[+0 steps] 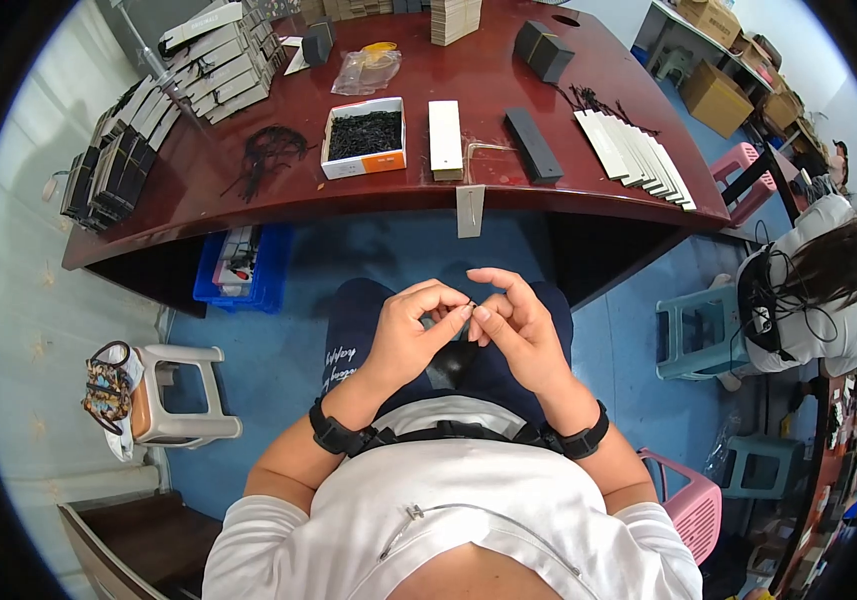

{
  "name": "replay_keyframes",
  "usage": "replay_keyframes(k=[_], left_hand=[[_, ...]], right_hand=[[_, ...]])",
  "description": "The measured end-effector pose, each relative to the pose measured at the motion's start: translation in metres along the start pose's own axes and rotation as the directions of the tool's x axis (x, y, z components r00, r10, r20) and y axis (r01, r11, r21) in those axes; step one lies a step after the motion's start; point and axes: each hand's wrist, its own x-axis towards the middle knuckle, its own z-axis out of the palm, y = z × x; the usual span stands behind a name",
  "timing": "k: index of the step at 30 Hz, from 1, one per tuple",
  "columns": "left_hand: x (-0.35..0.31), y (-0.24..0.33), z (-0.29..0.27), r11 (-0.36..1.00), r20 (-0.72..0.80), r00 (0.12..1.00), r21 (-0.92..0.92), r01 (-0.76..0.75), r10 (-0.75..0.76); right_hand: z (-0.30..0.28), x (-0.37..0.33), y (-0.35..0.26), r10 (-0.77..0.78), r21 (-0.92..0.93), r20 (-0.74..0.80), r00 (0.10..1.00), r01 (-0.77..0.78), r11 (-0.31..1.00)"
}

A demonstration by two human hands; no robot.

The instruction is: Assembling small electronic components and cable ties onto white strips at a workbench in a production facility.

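Pinching, the left hand (414,325) and right hand (521,335) are holding a tiny dark piece (471,303) between them, neither nearer, its long axis escaping me.

on the left leg of the dark trousers (350,305) there is white lettering (338,368), in two lines. on one pale box (213,22), at the far left of the tabletop (628,60), dark printed letters stand. the print on the orange-white box (368,164) is too small for reading.
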Motion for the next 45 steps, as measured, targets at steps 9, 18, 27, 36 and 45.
replay_keyframes(k=[9,18,27,36,45], left_hand=[[-0.001,-0.01,0.0,0.977,0.06,0.987,-0.14,0.159,-0.152],[0.0,-0.015,0.006,0.879,0.013,0.981,-0.442,0.177,-0.191],[0.0,-0.014,0.008,0.851,0.032,0.983,-0.497,0.172,-0.18],[-0.002,-0.019,0.013,0.687,0.122,0.971,-0.688,0.233,-0.207],[-0.002,-0.025,0.011,0.617,0.179,0.953,-0.73,0.294,-0.243]], right_hand=[[-0.003,0.0,-0.004,-0.439,-0.803,0.056,0.897,0.301,0.513],[-0.008,0.003,0.008,0.108,0.08,-0.155,0.982,-0.097,0.992],[0.001,0.009,0.016,0.108,0.238,-0.123,0.987,-0.076,0.968],[-0.002,0.009,0.02,0.075,0.172,-0.148,0.986,-0.049,0.984],[-0.006,0.008,0.02,0.18,0.206,-0.065,0.982,-0.163,0.965]])
